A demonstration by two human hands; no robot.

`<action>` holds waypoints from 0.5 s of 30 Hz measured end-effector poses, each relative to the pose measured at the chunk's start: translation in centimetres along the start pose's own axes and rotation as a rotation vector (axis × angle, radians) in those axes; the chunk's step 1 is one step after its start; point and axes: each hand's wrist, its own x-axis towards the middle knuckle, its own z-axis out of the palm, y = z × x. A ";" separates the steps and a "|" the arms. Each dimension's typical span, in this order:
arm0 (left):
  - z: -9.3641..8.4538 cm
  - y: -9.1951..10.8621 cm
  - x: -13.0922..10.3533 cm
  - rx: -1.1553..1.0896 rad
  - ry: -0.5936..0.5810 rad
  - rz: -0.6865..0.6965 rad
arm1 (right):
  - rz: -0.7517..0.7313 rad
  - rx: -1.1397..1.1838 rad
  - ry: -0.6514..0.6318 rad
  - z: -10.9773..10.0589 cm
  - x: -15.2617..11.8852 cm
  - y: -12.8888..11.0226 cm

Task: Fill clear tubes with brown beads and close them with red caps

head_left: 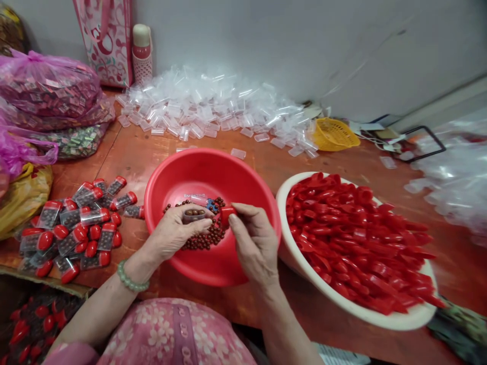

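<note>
"Head view, nearest first: how are the hands engaged?"

"A small transparent case (195, 220) is clamped in the left hand (173, 230), with brown balls (191, 213) seen at its mouth. A red plastic piece (227, 214) is pinched in the right hand (256, 243), just beside the case. Both are held over the red bowl (213, 276), in which loose balls (200, 242) are heaped."

"What could go wrong from here?"

"Balls could be spilled if the case were tipped or squeezed, though most would probably be caught by the bowl. The red piece could be dropped if the pinch were loosened. Others could be knocked from the white tub (375, 319), since they are heaped above its rim."

"And the counts?"

"Two hands, one bowl and one tub are seen. Over a dozen red-capped cases (95, 216) are piled on the table (125, 147); an exact count is prevented by overlap, as with the balls and the tub's pieces. Farther back, one yellow basket (333, 137) is set beside uncounted transparent cases (216, 109); one flask (142, 50) and one tote bag (114, 56) are placed by the wall (243, 35)."
</note>
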 end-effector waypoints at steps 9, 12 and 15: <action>-1.7 1.9 2.0 0.308 -0.155 0.049 | -0.094 0.108 -0.060 0.2 3.7 -1.5; -1.7 1.9 2.1 0.260 -0.239 0.003 | -0.160 0.119 -0.101 0.7 4.4 -2.1; -1.6 2.0 1.9 0.191 -0.238 -0.023 | -0.190 0.133 -0.100 1.1 4.7 -2.0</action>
